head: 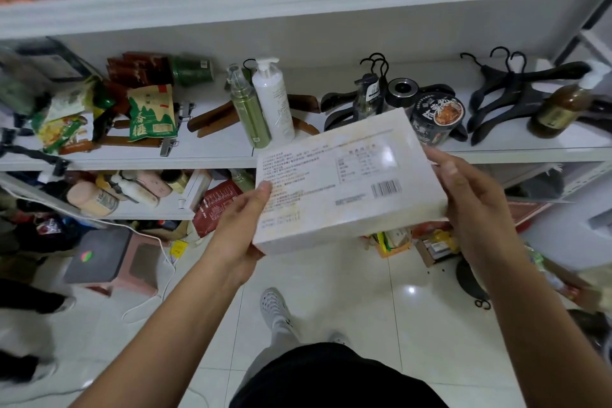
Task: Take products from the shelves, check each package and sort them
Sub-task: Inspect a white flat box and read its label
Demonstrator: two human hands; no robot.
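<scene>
Both hands, left hand [246,225] and right hand [470,195], grip a white box [344,182] by its ends, before the cluttered shelf [215,156].

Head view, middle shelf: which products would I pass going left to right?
Green-and-tan snack bag → olive-green spray bottle → white pump bottle → black instant-noodle cup → brown pump bottle. I left out the hangers and the clutter at the far left because they overlap.
</scene>
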